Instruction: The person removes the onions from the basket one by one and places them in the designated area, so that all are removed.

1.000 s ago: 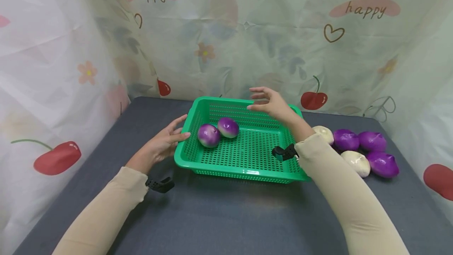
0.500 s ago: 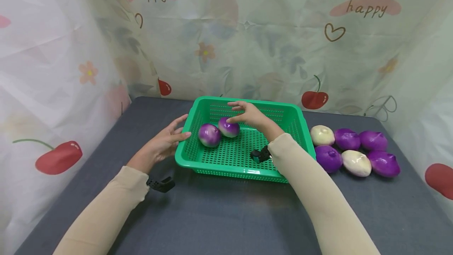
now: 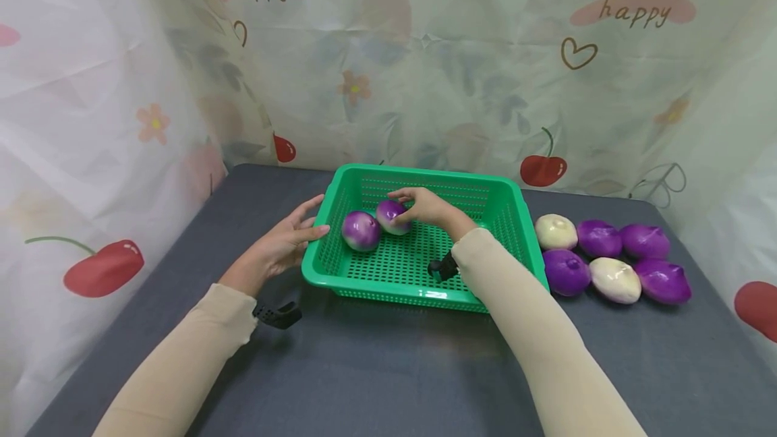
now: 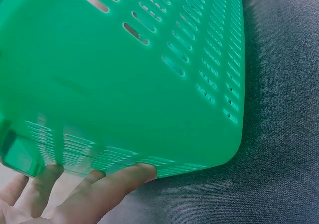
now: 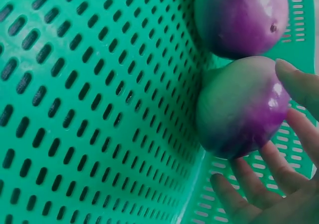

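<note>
A green plastic basket (image 3: 394,295) with slotted walls stands on the table, holding two glossy purple-and-white turnips at its left end. My right hand (image 3: 427,210) reaches inside and grips the rear turnip (image 3: 386,213), thumb on one side and fingers on the other; the right wrist view shows this turnip (image 5: 241,109) still low in the basket. Beside it lies the front turnip (image 3: 361,231), which no hand touches. My left hand (image 3: 285,241) rests against the basket's left end with fingers fairly straight; in the left wrist view its fingertips (image 4: 144,171) touch the outer wall.
Right of the basket, purple bulbs (image 3: 566,273) and white bulbs (image 3: 616,280) sit in two rows on the dark grey table (image 3: 376,369). A printed curtain (image 3: 425,86) hangs behind and at both sides. A thin cord (image 3: 658,181) shows at the back right.
My right hand has come left and down from above the basket's rear right part, and its fingers have closed round the rear turnip. The left hand stays at the basket.
</note>
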